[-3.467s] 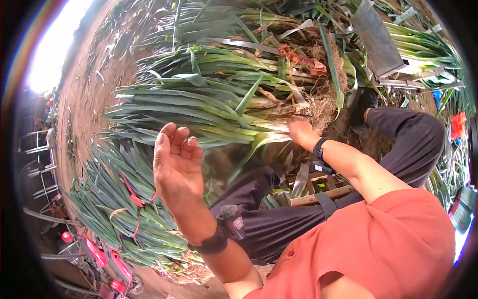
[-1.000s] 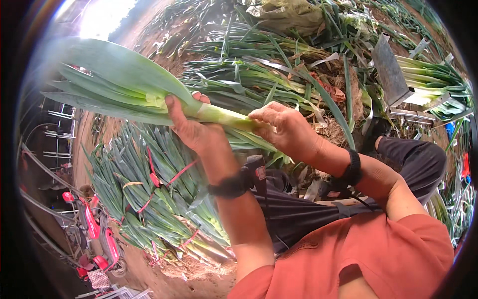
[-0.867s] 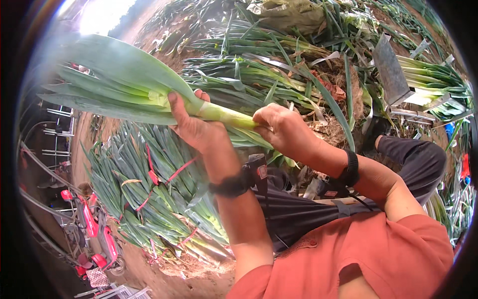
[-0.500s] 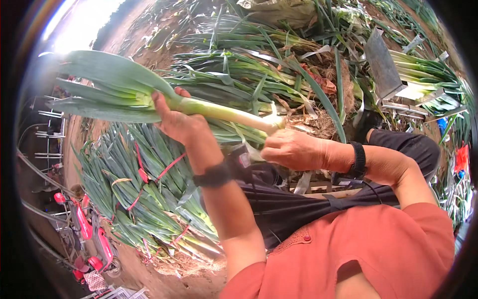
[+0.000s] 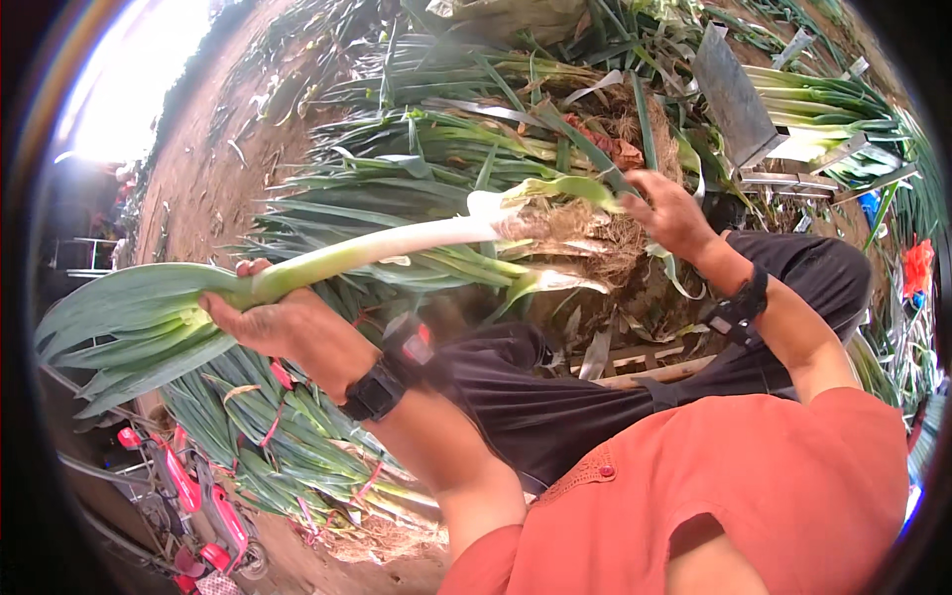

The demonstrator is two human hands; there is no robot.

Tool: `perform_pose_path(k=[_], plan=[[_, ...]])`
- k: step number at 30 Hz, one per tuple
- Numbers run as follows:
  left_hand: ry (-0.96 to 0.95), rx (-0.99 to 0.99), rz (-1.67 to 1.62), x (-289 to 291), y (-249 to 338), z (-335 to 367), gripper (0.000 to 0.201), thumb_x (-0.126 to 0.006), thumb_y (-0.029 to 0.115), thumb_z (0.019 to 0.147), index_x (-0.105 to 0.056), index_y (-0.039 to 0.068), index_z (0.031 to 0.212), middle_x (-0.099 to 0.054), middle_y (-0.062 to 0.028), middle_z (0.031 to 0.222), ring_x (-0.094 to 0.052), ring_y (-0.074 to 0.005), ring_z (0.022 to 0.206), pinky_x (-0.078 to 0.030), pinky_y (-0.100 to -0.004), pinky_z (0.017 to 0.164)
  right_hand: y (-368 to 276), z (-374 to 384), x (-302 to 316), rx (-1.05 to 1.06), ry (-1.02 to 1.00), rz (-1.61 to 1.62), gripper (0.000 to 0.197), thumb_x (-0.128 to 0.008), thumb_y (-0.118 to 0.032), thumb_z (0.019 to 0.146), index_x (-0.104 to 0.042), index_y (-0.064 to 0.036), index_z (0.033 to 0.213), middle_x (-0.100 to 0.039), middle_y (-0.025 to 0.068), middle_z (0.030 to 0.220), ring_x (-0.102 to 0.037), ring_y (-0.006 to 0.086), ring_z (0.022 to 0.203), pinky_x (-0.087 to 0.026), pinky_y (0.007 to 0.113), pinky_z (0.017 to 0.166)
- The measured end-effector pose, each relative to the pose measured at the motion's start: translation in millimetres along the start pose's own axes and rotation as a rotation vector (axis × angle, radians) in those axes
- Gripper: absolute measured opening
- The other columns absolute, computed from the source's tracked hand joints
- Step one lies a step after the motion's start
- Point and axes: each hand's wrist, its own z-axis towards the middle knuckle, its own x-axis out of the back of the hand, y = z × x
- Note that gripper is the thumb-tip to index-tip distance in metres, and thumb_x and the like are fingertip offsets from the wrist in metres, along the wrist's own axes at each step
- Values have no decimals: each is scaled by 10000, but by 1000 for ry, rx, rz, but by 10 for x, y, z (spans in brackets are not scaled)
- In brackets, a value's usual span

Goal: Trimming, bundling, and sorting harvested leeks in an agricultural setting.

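Above the lap, leek (image 5: 367, 253) held level: left hand (image 5: 273, 327) wrapped round its pale-green neck, right hand (image 5: 666, 210) loosely open at the rooty end. Probably stiff in the shank, floppy leaves, so best gripped mid-stalk.

A loose heap of leeks (image 5: 416, 149) lies on the dirt ahead, roots (image 5: 615, 119) tangled at its right side. A grey metal blade (image 5: 732, 94) stands tilted behind it, beside more trimmed leeks (image 5: 813, 109). At lower left, tied bundles (image 5: 268, 436) with red bands (image 5: 281, 375) lie side by side. A red machine (image 5: 203, 506) sits at the bottom left edge. Wooden slats (image 5: 645, 369) show under dark trousers (image 5: 615, 397). Bare brown soil (image 5: 198, 169) stretches toward the upper left. A red scrap (image 5: 917, 268) sits at the far right.
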Motion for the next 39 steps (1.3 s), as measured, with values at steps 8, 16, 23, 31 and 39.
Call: perform_pose_path(k=[8,16,23,31,39], plan=[[-20,154,-14,29,-46,-120,354,-608,285,806,-470,81,1060,-462,-43,819,-447,-158,651,-383,-250,535,-1253,723,-337,146,-546,481,422,-370,-401,907,-609,-58,851,-619,139,851,-570,306,752,-446,379,686],[-56,195,24,260,78,-5,333,-597,308,816,-471,85,1030,-432,-46,741,-442,-149,624,-385,-247,519,-487,264,-597,401,-204,151,285,-474,-249,888,-557,-58,695,-544,142,614,-556,304,560,-429,388,488],[-146,220,129,115,-83,-336,316,-543,335,856,-450,80,1018,-444,-53,772,-453,-165,613,-418,-254,526,83,-381,-734,128,-254,78,259,-445,-262,887,-599,-77,793,-594,151,705,-595,319,650,-473,373,545],[-296,350,-243,222,189,28,426,-701,379,709,-475,32,808,-506,-40,672,-520,-118,520,-499,-214,480,977,-453,-516,-337,-652,-281,382,-496,-363,808,-623,-24,928,-619,200,895,-583,363,871,-465,425,762],[-694,798,-859,278,-138,16,363,-726,250,700,-504,28,882,-493,-13,706,-517,-97,536,-417,-228,491,-1100,708,-513,227,-653,836,429,-385,-337,934,-489,-31,1216,-532,171,1171,-497,241,1100,-383,305,954]])
